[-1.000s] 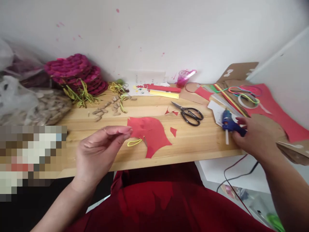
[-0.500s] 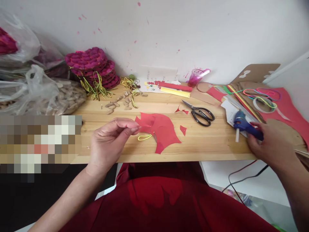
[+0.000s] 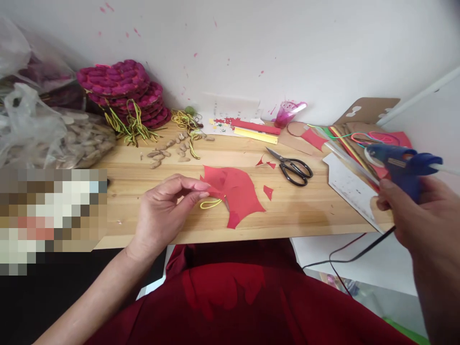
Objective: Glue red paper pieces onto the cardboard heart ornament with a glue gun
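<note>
My left hand point(image 3: 168, 208) is closed in a pinch on the left tip of a red cut-paper shape point(image 3: 244, 189), which has curved edges and pointed corners. A yellow cord loop point(image 3: 211, 204) sticks out from under the paper, close to my fingertips. My right hand point(image 3: 424, 215) is wrapped round the handle of a blue hot glue gun point(image 3: 400, 163), held up above the right side of the table. Its nozzle points left, and a pale glue stick point(image 3: 451, 168) juts from the back. Black-handled scissors point(image 3: 295, 167) lie between my hands.
Red scraps point(image 3: 268, 192) lie beside the scissors. Peanuts point(image 3: 158, 155) are scattered at the left, near a stack of magenta woven pieces point(image 3: 118, 81) and a plastic bag point(image 3: 82, 143). A white board point(image 3: 350, 191) lies under the gun. A cable point(image 3: 373, 249) hangs over the front edge.
My right hand has lifted the glue gun off the white board and turned it. My left hand keeps its pinch on the red paper. The view has shifted slightly right.
</note>
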Action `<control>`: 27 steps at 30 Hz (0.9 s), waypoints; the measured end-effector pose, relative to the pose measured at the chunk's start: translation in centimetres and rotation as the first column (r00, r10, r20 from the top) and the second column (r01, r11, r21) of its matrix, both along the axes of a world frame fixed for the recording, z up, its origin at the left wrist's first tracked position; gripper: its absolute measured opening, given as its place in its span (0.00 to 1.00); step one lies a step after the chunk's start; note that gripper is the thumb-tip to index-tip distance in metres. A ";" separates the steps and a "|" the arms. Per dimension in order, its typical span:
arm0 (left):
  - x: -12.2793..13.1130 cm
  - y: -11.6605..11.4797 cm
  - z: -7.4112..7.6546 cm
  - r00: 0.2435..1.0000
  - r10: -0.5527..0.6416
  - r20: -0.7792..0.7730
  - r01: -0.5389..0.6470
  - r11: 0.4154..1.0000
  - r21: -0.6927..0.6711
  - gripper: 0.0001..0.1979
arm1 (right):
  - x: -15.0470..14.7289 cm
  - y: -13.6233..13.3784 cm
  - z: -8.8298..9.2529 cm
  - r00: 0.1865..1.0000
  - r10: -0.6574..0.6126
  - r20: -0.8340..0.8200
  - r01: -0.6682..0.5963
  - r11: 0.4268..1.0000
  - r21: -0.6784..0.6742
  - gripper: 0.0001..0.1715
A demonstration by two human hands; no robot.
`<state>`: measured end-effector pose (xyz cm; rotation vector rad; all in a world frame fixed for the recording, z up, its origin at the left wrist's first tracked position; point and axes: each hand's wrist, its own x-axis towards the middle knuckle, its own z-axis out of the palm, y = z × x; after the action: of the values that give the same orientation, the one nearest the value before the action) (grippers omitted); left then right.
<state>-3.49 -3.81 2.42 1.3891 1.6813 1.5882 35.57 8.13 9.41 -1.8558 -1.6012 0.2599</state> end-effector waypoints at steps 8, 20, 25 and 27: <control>-0.2 0.1 -0.1 0.980 -0.081 -0.183 0.097 0.992 0.076 0.09 | -6.6 -3.4 -1.2 0.783 0.416 -0.462 -0.592 0.727 -0.349 0.21; 0.1 0.6 -0.1 0.914 -0.026 -0.404 0.052 0.997 0.053 0.13 | -12.5 -4.8 -0.9 0.723 0.580 -0.377 -0.682 0.511 -0.522 0.25; 1.2 1.7 0.3 0.911 -0.078 -0.405 0.088 0.996 0.005 0.14 | -12.9 -4.7 -1.1 0.709 0.632 -0.314 -0.683 0.503 -0.529 0.24; 1.7 2.2 0.3 0.912 -0.104 -0.396 0.114 0.993 0.002 0.14 | -12.9 -4.8 -1.1 0.699 0.662 -0.270 -0.686 0.513 -0.516 0.24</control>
<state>-1.74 -1.64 2.75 1.8830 1.7654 1.3323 22.67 3.34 8.35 -1.4647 -2.3564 1.2711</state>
